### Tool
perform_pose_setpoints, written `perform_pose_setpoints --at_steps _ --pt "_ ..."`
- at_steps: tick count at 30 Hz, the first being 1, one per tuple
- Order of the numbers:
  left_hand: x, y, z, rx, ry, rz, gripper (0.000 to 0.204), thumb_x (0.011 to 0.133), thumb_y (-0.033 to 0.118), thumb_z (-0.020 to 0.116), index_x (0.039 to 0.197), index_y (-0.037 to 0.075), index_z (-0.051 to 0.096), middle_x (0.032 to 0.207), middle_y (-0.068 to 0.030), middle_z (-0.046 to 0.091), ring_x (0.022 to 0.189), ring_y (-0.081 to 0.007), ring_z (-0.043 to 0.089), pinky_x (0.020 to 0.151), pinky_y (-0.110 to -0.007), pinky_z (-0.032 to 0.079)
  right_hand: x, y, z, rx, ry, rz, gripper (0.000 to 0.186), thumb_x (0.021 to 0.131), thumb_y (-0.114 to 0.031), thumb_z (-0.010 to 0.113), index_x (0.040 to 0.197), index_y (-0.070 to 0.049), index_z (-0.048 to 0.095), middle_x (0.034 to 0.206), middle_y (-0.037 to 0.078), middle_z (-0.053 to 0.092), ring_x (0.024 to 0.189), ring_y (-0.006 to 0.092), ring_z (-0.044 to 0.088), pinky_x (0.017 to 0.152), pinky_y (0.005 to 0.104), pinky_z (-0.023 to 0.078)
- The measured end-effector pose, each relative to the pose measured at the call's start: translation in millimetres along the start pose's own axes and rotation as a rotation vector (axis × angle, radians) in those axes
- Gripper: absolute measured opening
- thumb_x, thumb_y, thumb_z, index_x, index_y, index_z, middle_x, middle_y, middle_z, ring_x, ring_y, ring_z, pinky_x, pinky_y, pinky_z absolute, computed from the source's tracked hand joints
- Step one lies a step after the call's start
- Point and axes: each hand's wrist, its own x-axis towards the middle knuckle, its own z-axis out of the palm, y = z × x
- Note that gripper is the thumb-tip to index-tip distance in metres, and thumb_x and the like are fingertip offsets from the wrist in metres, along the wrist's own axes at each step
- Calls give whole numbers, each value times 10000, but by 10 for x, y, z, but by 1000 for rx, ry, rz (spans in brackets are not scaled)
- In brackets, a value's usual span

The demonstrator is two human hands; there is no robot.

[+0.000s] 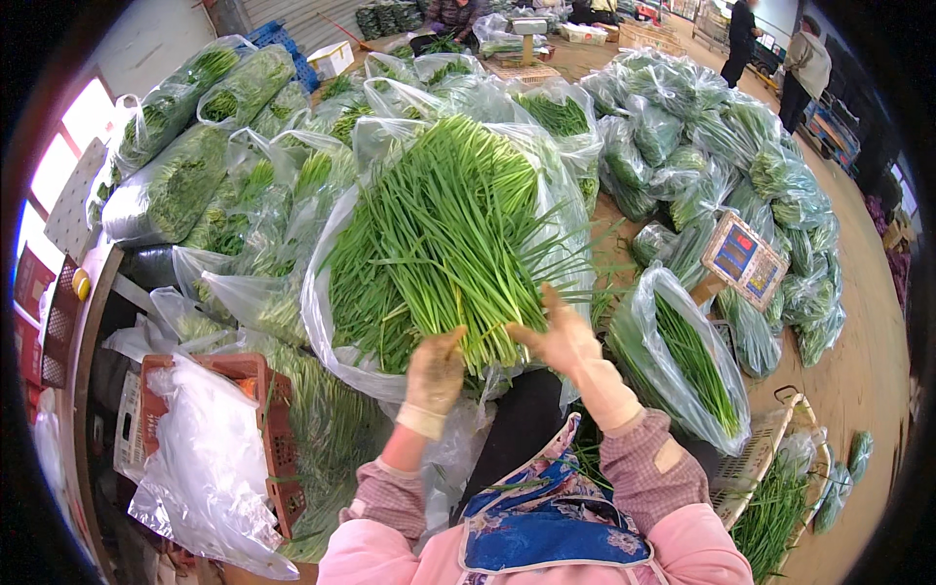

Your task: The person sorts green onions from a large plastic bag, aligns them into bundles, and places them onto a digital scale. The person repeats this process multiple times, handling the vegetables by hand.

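Observation:
A large heap of garlic chives [458,234] fills a clear plastic bag [317,292] in front of me, its pale stem ends toward me. At the near left of those ends is my gloved left hand [436,375], its fingers curled in against the stems. My gloved right hand [561,336] touches the bundle's right side, thumb and forefinger spread apart. Just right of it lies an open clear bag [726,395] with more chives inside. A blue flowered apron [546,526] covers my lap.
Filled bags of greens [253,210] crowd the left, and another pile [702,146] rises at the right. Plastic bags drape over a red-brown crate [278,439]. A scale display [746,258] stands right; a pale basket [760,458] holds greens. Other people [804,63] are farther back.

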Motion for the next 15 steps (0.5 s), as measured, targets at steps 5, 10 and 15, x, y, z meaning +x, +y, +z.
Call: perform_pose_setpoints --at_steps 5,10,15 --pt "115 -97 121 596 -149 -122 317 838 114 476 1138 91 574 1070 -173 587 932 -281 591 815 -309 465 156 -248 226 -213 -129 94 828 660 -414 696 1298 -17 349 1120 240 537 1050 355 520 901 384 420" --pt "151 -69 -116 386 -143 -534 292 827 121 505 1101 68 591 1004 -154 626 872 -247 618 761 -296 473 344 225 -305 416 -225 66 471 682 -177 680 1089 9 532 939 119 624 799 187 598 751 285 463" --pt "94 407 138 343 -196 -322 279 832 162 526 1090 79 596 1006 -163 617 888 -277 610 762 -315 476 272 304 -234 1028 -405 207 351 722 -123 677 1050 -101 553 910 13 614 772 132 570 633 324 467"
